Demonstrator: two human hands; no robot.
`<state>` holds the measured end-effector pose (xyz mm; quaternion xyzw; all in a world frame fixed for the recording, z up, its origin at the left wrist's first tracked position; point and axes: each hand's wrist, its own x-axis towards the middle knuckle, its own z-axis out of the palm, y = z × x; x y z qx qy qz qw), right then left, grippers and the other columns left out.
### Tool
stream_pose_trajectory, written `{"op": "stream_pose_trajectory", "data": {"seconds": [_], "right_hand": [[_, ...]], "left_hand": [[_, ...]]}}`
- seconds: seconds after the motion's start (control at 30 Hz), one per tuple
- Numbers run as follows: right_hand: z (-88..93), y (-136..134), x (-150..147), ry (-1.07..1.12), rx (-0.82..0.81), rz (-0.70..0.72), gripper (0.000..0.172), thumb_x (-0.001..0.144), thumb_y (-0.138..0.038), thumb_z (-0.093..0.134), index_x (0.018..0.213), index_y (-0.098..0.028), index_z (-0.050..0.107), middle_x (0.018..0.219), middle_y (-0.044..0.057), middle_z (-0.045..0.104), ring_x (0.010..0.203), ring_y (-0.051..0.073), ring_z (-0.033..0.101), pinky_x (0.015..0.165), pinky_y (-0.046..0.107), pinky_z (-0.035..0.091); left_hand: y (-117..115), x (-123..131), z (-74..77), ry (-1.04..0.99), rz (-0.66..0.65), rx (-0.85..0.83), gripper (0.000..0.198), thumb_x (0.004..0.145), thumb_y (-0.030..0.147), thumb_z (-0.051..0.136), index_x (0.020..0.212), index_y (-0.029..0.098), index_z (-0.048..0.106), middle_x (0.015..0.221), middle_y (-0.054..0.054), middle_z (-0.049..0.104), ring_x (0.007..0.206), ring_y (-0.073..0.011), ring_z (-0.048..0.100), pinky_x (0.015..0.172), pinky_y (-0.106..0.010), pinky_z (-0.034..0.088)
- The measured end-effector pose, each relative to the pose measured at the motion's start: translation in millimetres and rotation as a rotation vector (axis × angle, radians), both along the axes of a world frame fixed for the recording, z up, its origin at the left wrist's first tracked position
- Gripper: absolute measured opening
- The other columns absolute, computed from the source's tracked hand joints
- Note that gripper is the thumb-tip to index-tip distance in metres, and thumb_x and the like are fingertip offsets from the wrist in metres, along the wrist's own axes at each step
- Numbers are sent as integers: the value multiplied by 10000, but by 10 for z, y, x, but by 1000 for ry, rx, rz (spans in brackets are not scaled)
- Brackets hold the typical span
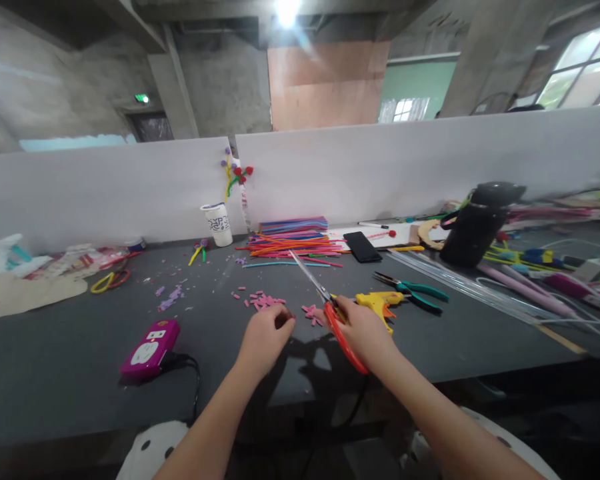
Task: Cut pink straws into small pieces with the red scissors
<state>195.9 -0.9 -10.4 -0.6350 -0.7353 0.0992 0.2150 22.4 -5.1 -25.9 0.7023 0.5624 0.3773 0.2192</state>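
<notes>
My right hand (pixel 363 330) grips red-handled scissors (pixel 330 310), whose steel blades point up and left over the dark table (pixel 70 360). My left hand (pixel 265 333) is curled into a loose pinch just left of the scissors; what it holds is too small to make out. Small pink cut pieces (pixel 265 301) lie scattered on the table just beyond both hands. A stack of coloured strips (pixel 293 240) lies further back in the middle.
A yellow glue gun (pixel 377 303) and green-handled pliers (pixel 415 291) lie right of my right hand. A pink power strip (pixel 150 340) sits front left. A black phone (pixel 361 247), a white cup (pixel 219 223) and a black jug (pixel 475 223) stand behind. White partition at the back.
</notes>
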Motion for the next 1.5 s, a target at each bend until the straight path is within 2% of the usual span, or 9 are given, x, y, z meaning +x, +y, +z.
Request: {"op": "stream_pose_trajectory", "data": {"seconds": [0.17,0.4,0.5,0.67,0.83,0.97,1.17,1.33,1.5], "right_hand": [[-25,105,12,33,-2,-30,443,741,-600,339,766,-205,537,678,56,623,631,191,565,500,235,286],[-83,137,50,61,-14,-4,472,731,-638,309,744,-222,531,660,35,622,622,188,569,493,228,286],[-102,151,62,73,-24,2,479,731,-642,305,744,-219,529,650,39,621,611,191,573,483,228,275],[-126,153,43,105,-14,13,426,734,-608,354,749,-216,519,669,43,623,633,191,572,495,225,280],[-121,129,35,170,-19,23,397,712,-588,404,724,-206,512,652,47,611,617,195,562,489,230,276],[-96,110,28,273,-34,37,348,685,-544,474,707,-198,509,657,49,602,624,193,554,511,236,303],[-107,73,-83,548,-159,164,240,741,-420,428,683,-193,481,503,-36,504,439,104,484,438,198,346],[-54,9,-174,753,-274,242,157,731,-326,414,718,-179,469,365,-96,371,310,69,379,348,172,333],[0,-16,-188,836,-322,269,137,700,-304,439,646,-179,449,343,-99,367,287,55,357,311,154,307]], "left_hand": [[228,133,-182,114,-13,-7,140,644,150,475,649,176,613,629,-32,617,607,-158,537,572,-250,357],[298,-292,0,215,105,7,229,742,272,400,660,185,595,653,-41,609,647,-180,538,575,-260,346],[325,-413,-5,235,146,-1,184,716,200,426,810,183,583,735,-37,611,660,-162,540,586,-245,362],[405,-228,-152,288,70,14,160,714,173,454,755,198,607,785,-43,570,751,-167,516,696,-263,362],[457,-106,-269,247,86,14,100,692,141,480,691,175,574,808,-63,519,850,-203,483,787,-326,327],[430,-77,-217,116,67,-12,77,708,163,462,655,172,517,803,-65,524,850,-205,494,785,-347,338],[135,75,-56,-201,-87,-195,178,776,330,367,768,169,444,624,-10,567,528,-127,542,525,-260,420],[-94,160,-16,-901,-256,-444,183,679,273,569,765,167,446,580,19,572,479,-80,520,490,-192,377],[-125,180,24,-978,-279,-470,167,659,220,604,732,166,463,573,5,598,488,-92,536,492,-197,382]]}}
